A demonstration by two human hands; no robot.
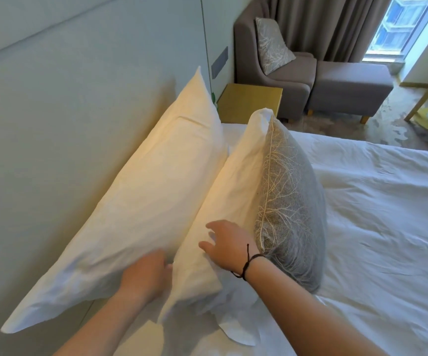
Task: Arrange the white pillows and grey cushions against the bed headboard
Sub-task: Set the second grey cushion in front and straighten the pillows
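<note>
A large white pillow (pixel 136 201) leans upright against the pale headboard (pixel 53 111). A second white pillow (pixel 233 181) stands in front of it, and a grey cushion (pixel 290 201) with a pale branch pattern leans on that one. My left hand (pixel 147 273) is pushed into the gap between the two white pillows, its fingertips hidden there. My right hand (pixel 227 244) rests with spread fingers on the near end of the second pillow, beside the cushion's corner.
The white bed sheet (pixel 374 227) stretches to the right. A yellow bedside table (pixel 251 98) stands past the bed's end. Behind it is a grey armchair (pixel 272 73) with another patterned cushion (pixel 272 44), a footstool (pixel 349 83), curtains and a window.
</note>
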